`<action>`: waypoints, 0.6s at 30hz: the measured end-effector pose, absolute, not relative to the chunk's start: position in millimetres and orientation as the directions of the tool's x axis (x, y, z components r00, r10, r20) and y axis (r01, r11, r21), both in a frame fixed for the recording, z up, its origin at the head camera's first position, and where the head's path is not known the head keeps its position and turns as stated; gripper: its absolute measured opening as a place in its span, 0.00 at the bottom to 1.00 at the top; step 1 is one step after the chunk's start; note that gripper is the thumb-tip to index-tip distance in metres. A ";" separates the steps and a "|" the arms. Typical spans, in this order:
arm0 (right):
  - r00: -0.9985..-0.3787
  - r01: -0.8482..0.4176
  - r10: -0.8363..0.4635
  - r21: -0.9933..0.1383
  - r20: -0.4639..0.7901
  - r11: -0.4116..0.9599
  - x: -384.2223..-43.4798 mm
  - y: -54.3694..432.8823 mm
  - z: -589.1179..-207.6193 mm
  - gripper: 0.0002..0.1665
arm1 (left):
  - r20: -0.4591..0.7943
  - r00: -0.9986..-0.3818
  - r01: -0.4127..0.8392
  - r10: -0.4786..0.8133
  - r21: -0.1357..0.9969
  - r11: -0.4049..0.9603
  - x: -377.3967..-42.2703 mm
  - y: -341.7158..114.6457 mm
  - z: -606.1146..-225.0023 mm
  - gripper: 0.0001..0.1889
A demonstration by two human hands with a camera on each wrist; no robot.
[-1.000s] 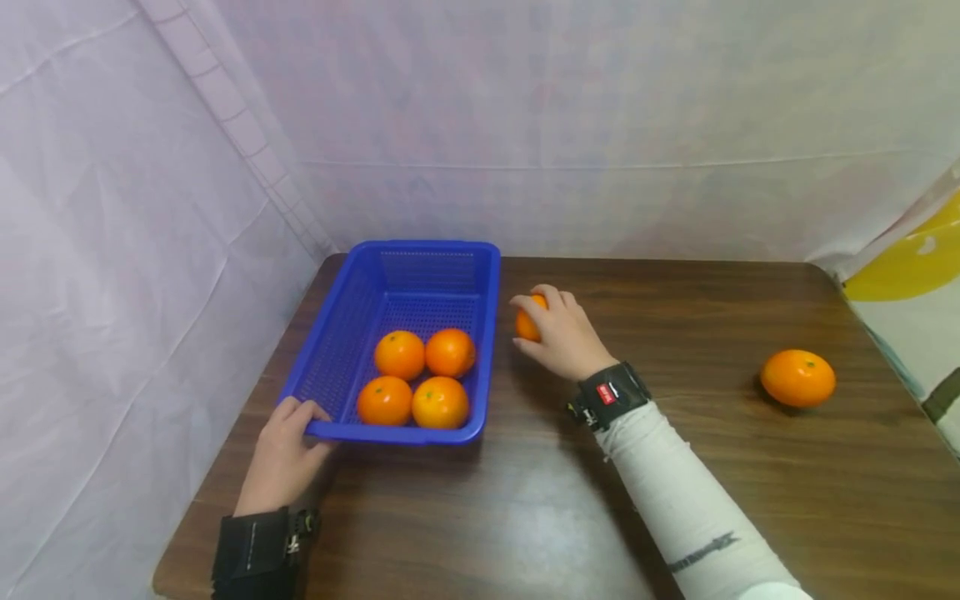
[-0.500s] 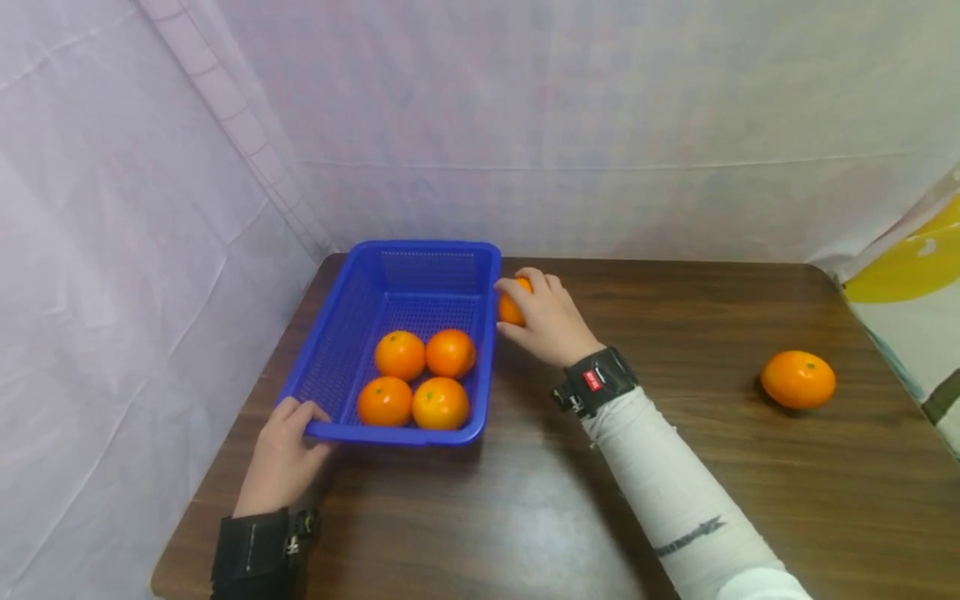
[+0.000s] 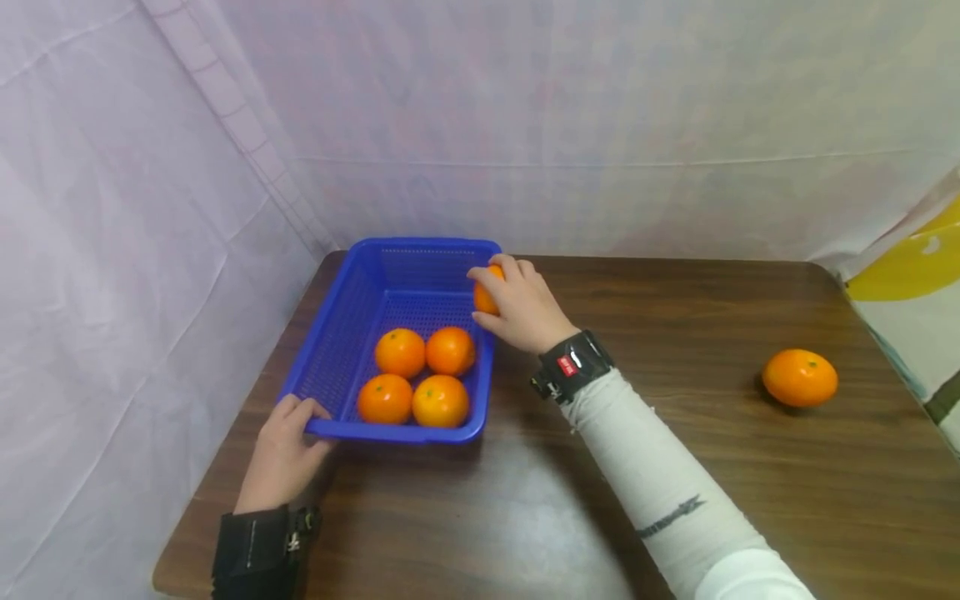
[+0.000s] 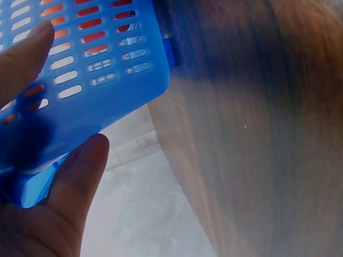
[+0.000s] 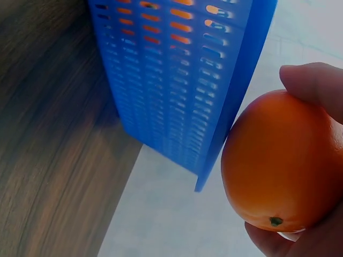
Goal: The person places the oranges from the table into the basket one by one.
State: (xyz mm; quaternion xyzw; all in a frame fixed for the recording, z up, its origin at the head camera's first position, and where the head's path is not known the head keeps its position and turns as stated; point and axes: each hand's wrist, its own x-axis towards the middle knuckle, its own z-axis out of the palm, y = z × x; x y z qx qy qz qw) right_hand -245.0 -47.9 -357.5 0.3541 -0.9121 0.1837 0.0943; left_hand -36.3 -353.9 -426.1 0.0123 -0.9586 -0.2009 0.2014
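A blue perforated plastic basket stands on the left part of the table with several oranges grouped in its near half. My left hand grips the basket's near left corner; the left wrist view shows its thumb and a finger on the blue wall. My right hand holds another orange over the basket's right rim, fingers wrapped on its far side and thumb on the near side. In the right wrist view that orange's green stem end faces down, right beside the rim.
One more orange lies alone on the brown wooden table at the right. White cloth hangs behind and to the left of the table. Something yellow shows past the right edge.
My right hand has carried its orange leftward and slightly farther back, from beside the basket to over its right rim. My left hand and the basket have stayed put.
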 end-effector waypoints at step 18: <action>-0.707 -0.707 -0.649 -0.259 0.281 0.658 -258.0 -74.6 -358.1 0.34 | 0.368 -0.922 0.041 -0.118 0.397 0.917 -35.9 -351.0 -423.5 0.14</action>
